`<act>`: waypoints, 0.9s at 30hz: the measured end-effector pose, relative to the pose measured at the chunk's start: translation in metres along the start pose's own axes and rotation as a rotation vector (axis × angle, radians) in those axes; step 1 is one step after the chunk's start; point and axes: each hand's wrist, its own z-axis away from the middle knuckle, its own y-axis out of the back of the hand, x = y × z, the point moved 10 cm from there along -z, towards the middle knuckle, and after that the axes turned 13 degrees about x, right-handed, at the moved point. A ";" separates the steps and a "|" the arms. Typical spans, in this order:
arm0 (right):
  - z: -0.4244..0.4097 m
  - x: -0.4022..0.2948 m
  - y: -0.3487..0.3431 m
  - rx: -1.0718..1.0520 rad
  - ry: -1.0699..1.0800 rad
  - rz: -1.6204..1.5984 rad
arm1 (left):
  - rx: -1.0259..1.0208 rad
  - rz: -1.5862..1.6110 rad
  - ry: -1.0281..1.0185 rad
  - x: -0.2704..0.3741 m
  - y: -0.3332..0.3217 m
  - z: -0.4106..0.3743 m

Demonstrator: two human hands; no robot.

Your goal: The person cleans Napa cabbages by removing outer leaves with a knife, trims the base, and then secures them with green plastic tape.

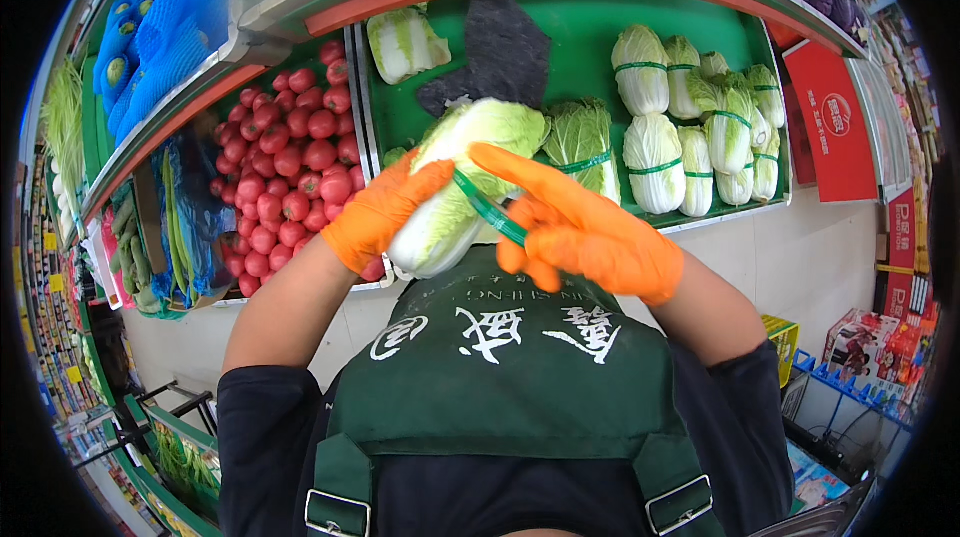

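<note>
My left hand (384, 211), in an orange glove, grips a napa cabbage (439, 229) from its left side. Around the middle of this cabbage runs a green tape (480, 201), and its right part stands off the leaves. My gloved right hand (592, 226) has that loose part at its fingers, with the index finger stretched over the cabbage top. Just beyond the right hand lies another napa cabbage (583, 143) bound with green tape. The underside of the held cabbage is hidden.
Several taped cabbages (651, 162) stand at the right of the green display bin (585, 19). A dark cloth (502, 42) and a cut cabbage (405, 46) lie at its back left. Tomatoes (289, 162) fill the left bin. A red box (836, 121) stands right.
</note>
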 end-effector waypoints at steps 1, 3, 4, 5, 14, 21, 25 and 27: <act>0.009 0.002 0.002 -0.013 -0.009 0.080 | 0.005 0.036 -0.009 0.013 0.000 0.009; 0.016 0.036 0.016 0.013 -0.211 0.118 | -0.044 0.019 -0.040 0.032 -0.009 0.022; 0.011 0.065 0.026 -0.002 -0.328 0.115 | -0.110 -0.023 -0.082 0.040 -0.018 0.028; 0.007 0.097 0.040 -0.006 -0.441 0.110 | -0.185 -0.070 -0.124 0.047 -0.028 0.031; -0.103 -0.068 0.012 0.046 -0.032 -0.347 | -0.284 -0.568 0.184 0.000 -0.042 0.016; 0.028 0.002 -0.010 0.003 -0.373 0.047 | -0.129 0.402 0.270 -0.034 0.010 0.028; -0.009 0.094 0.026 0.066 -0.445 0.030 | -0.134 0.275 -0.064 0.004 0.004 0.041; -0.031 0.089 0.023 0.143 -0.416 0.139 | -0.139 0.161 -0.154 0.012 0.006 0.043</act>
